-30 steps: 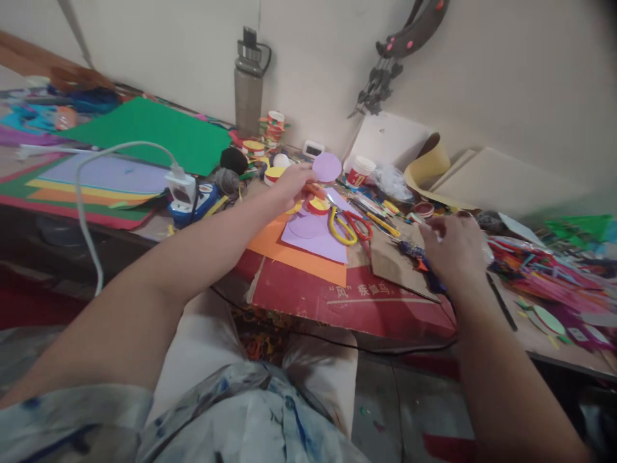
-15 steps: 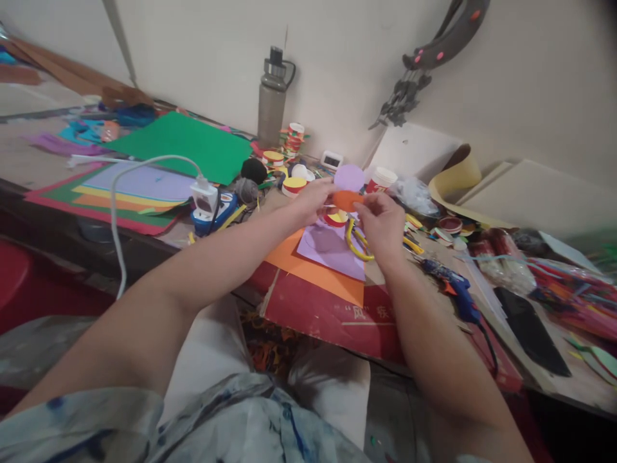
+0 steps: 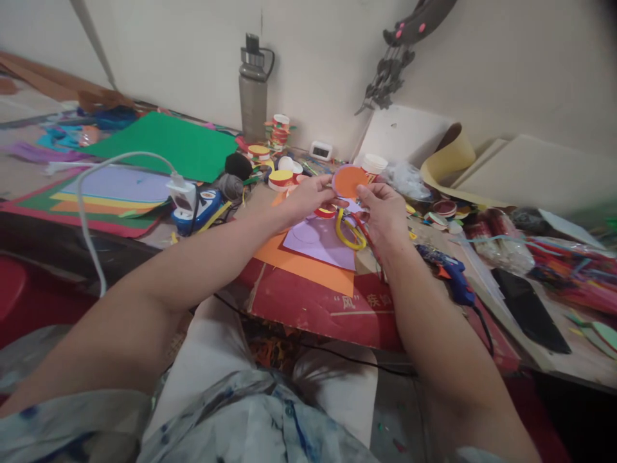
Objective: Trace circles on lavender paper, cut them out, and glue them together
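An orange paper disc is pinched between my right hand and my left hand, above the table. Behind it, a purple paper disc shows as a rim along the upper left; the left fingertips are at its edge. Just below the hands is a pair of scissors with yellow handle loops, close to the right fingers; whether that hand also holds it I cannot tell. Under them lie a purple sheet with a drawn circle and an orange sheet.
A glue gun and a black phone-like slab lie at right. Behind stand a bottle, a paper cup and a small white clock-like device. A power strip with a white cable and coloured sheets are at left.
The orange disc has turned from a tilted position to face me and now overlaps the purple disc, which stood above it before. The whole view has shifted slightly.
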{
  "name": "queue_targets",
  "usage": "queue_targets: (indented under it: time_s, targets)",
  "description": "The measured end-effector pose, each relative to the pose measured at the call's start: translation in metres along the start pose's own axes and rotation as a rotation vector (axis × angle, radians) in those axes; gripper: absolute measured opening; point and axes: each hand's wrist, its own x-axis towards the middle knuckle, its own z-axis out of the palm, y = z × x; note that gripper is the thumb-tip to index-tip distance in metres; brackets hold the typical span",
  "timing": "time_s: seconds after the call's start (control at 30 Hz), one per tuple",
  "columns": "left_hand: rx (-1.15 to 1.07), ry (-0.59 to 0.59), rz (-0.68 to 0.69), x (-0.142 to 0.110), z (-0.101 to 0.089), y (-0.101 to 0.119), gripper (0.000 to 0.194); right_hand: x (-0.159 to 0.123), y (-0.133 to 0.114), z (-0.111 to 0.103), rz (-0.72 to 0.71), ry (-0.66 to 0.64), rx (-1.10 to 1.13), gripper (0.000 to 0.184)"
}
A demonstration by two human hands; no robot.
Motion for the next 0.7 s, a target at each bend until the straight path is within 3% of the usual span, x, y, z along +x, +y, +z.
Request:
queue_targets:
  time_s: [0.3,0.57,0.7]
  targets:
    - [0.032,-0.033,-0.004,-0.005,0.004,0.003,0.03,-0.001,0.0,0.002,0.007,0.053,-0.045,0.036]
    - [0.021,-0.092,0.032,0.004,-0.002,-0.006,0.034,-0.002,-0.003,0.007,-0.028,0.124,-0.084,0.03]
    - [0.004,-0.122,0.032,0.005,-0.003,-0.008,0.042,0.004,0.004,0.003,-0.065,0.08,-0.021,0.036]
